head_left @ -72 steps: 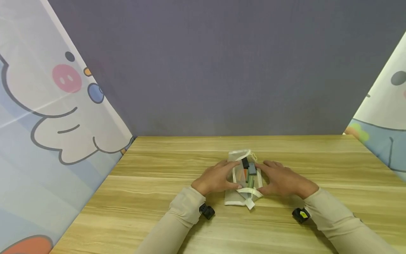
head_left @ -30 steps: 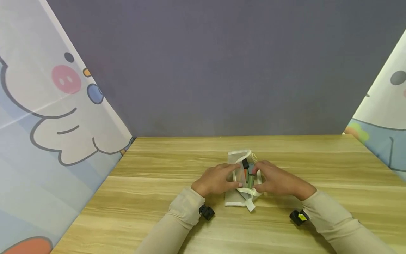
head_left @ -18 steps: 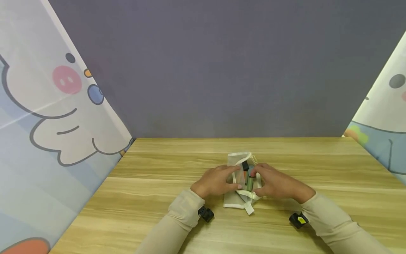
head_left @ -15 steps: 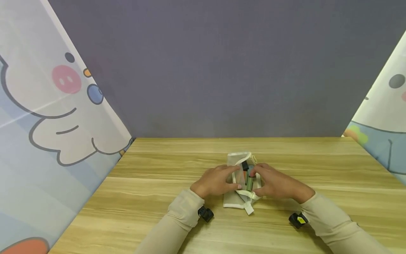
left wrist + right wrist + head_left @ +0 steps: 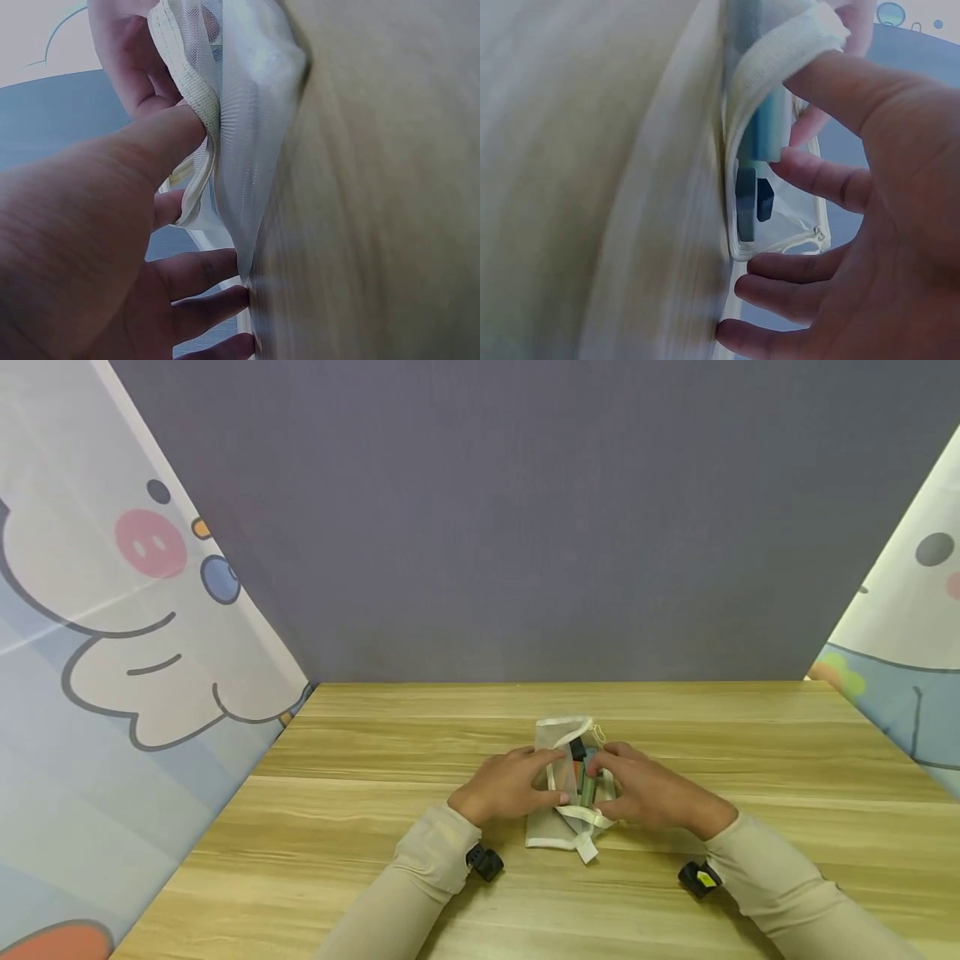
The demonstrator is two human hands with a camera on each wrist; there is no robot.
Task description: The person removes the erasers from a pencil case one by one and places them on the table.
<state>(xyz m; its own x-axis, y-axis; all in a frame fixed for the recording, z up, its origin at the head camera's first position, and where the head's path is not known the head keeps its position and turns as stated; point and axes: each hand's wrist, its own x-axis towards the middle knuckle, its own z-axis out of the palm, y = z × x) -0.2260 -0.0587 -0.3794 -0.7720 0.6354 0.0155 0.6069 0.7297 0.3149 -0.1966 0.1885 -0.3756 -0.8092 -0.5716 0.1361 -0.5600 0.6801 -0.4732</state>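
Observation:
A pale mesh bag with white edging [image 5: 551,843] lies on the table, its mouth spread. My left hand [image 5: 506,787] grips the left side of the mouth; in the left wrist view its thumb presses on the rim [image 5: 196,97]. My right hand [image 5: 651,789] reaches into the mouth, its thumb and index finger at the two ends of a green block [image 5: 588,792], which looks blue-green [image 5: 769,129] in the right wrist view. Beside it in the bag are a black piece [image 5: 577,748], an orange-red piece [image 5: 577,771] and a grey-blue piece, partly covered by my right index finger.
The wood-grain table [image 5: 375,752] runs back to a grey panel [image 5: 480,527]. Cartoon-printed sheets [image 5: 150,677] stand at the left and right. A white tag [image 5: 586,848] hangs from the bag's near end, and a thin cord loop lies at its far end.
My right hand has shifted left, its index finger going from the bag's right edge over the grey-blue piece to the green block. My left hand has kept its hold on the bag.

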